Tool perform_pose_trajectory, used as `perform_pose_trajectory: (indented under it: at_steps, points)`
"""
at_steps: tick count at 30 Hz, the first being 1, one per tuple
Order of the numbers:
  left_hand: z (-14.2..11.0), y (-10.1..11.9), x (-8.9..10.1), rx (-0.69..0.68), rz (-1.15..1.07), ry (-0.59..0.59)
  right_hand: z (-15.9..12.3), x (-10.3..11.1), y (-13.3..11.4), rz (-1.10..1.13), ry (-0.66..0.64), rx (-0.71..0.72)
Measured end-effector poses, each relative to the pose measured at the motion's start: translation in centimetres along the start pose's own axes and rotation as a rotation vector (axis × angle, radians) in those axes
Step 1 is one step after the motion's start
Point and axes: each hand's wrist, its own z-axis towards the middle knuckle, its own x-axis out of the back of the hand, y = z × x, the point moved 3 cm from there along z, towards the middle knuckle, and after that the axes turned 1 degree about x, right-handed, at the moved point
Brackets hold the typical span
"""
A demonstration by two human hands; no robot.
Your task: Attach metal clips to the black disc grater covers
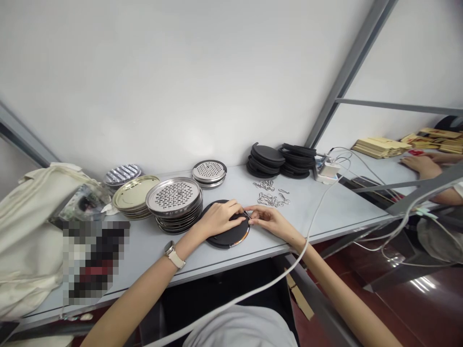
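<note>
A black round disc with a shiny strip of rim lies flat near the table's front edge. My left hand rests over it, thumb and fingers closed at its right edge. From the right, my right hand pinches at the same edge. A small metal clip shows between the fingertips of both hands; its far end is hidden. Beyond my right hand, several loose metal clips lie in two small heaps. Close by my left hand stands a stack of round grater plates.
Black round covers are piled at the back, beside a white power adapter. Gold-coloured lids and a smaller grater stack stand left. A white cable crosses in front. A co-worker's hand is at the right table.
</note>
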Motion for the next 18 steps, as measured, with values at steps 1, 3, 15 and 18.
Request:
perform_pose_trajectory:
  at_steps: [1, 3, 15, 18]
  points:
    - [0.00, 0.03, 0.01, 0.003, 0.002, 0.005, 0.00, 0.00, 0.04, 0.001, -0.001, 0.001]
    - [-0.02, 0.13, 0.05, 0.002, -0.003, 0.012, 0.00, 0.00, 0.17, 0.005, 0.000, 0.000]
    - [-0.03, 0.14, 0.02, -0.021, -0.080, -0.018, 0.01, 0.02, 0.55, 0.039, 0.027, 0.013]
    - [-0.01, 0.09, -0.07, -0.019, -0.091, -0.012, 0.07, 0.06, 0.71, 0.046, 0.023, 0.020]
